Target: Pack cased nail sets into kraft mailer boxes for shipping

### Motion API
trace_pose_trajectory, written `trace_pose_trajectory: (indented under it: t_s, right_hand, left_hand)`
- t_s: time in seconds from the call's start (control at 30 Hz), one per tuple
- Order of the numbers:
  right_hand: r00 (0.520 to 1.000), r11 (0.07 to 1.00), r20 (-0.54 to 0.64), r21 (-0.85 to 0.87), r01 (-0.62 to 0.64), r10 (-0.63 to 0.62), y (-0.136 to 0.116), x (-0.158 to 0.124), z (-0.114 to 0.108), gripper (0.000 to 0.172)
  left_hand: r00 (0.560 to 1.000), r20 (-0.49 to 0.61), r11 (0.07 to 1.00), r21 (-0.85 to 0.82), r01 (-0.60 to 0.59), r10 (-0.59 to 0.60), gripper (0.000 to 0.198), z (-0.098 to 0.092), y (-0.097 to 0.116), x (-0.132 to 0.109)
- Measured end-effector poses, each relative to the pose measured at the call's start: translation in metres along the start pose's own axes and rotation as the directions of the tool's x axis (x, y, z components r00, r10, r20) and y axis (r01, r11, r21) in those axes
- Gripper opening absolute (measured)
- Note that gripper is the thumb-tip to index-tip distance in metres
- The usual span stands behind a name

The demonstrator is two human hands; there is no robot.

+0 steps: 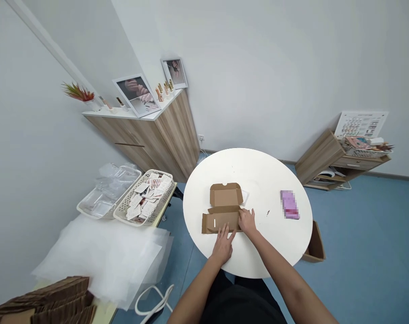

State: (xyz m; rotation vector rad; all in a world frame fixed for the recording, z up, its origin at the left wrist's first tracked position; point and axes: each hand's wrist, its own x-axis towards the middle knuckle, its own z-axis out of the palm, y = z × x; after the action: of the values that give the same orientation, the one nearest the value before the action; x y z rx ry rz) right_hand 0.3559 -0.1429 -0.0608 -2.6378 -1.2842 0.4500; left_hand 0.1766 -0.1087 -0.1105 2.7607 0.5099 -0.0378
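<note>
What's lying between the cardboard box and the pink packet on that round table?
Between the box and packet, the head view shows a tiny dark speck, too small to identify.

Passage over the round white table (268,175) is offered rightward from the right hand (247,222), as far as the pink packet (289,204). Forward passage from the left hand (223,246) is obstructed by the cardboard mailer box (225,197).
</note>
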Motion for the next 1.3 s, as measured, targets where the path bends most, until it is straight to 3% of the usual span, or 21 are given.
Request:
trace_pose_trajectory:
  t_s: [0.2, 0.37, 0.47, 0.6, 0.67, 0.8, 0.97, 1.07, 1.13, 1.23, 1.3]
  right_hand:
    - [1.000, 1.000, 0.023, 0.026, 0.001, -0.001, 0.011, -0.032, 0.010, 0.050]
    - [0.997, 0.999, 0.060, -0.013, 0.042, -0.041, 0.013, -0.045, 0.012, 0.048]
    - [0.997, 0.999, 0.058, 0.002, 0.046, -0.046, 0.014, -0.046, 0.015, 0.047]
    - [0.996, 0.997, 0.041, 0.030, 0.076, -0.078, 0.018, -0.044, 0.016, 0.046]
    - [0.994, 0.995, 0.038, 0.028, 0.097, -0.098, 0.018, -0.042, 0.015, 0.045]
    - [0.992, 0.993, 0.046, -0.002, 0.115, -0.115, 0.017, -0.039, 0.010, 0.044]
    - [0.993, 0.993, 0.022, -0.011, 0.114, -0.114, 0.018, -0.039, 0.007, 0.041]
    - [0.992, 0.992, -0.126, 0.121, 0.026, -0.011, 0.029, -0.042, 0.011, 0.039]
    - [0.971, 0.956, -0.175, 0.272, -0.112, 0.164, 0.039, -0.043, 0.016, 0.040]
    - [0.916, 0.828, -0.035, 0.444, -0.344, 0.399, 0.051, -0.042, 0.024, 0.043]
    - [0.904, 0.780, 0.077, 0.479, -0.403, 0.419, 0.053, -0.040, 0.027, 0.045]
  left_hand:
    - [0.994, -0.077, 0.997, 0.022, 0.078, -0.076, 0.055, 0.004, -0.017, 0.016]
    - [0.998, -0.058, 0.998, 0.052, 0.040, -0.037, 0.049, -0.014, -0.028, 0.040]
    - [1.000, -0.029, 0.993, 0.115, -0.004, 0.007, 0.062, -0.032, -0.028, 0.060]
    - [0.993, 0.020, 0.965, 0.235, -0.117, 0.115, 0.107, -0.047, -0.029, 0.084]
    - [0.992, 0.066, 0.961, 0.251, -0.117, 0.103, 0.119, -0.047, -0.033, 0.092]
    - [0.988, 0.151, 0.971, 0.233, -0.061, 0.026, 0.117, -0.039, -0.041, 0.096]
    - [0.991, 0.132, 0.981, 0.185, -0.049, 0.025, 0.113, -0.036, -0.043, 0.088]
    - [0.996, 0.090, 0.988, 0.154, -0.030, 0.016, 0.111, -0.035, -0.039, 0.081]
    - [0.997, 0.071, 0.990, 0.144, -0.011, 0.001, 0.110, -0.034, -0.036, 0.078]
    - [0.997, 0.071, 0.990, 0.142, 0.025, -0.035, 0.109, -0.032, -0.032, 0.075]
    - [0.996, 0.072, 0.989, 0.145, 0.034, -0.045, 0.109, -0.032, -0.031, 0.075]
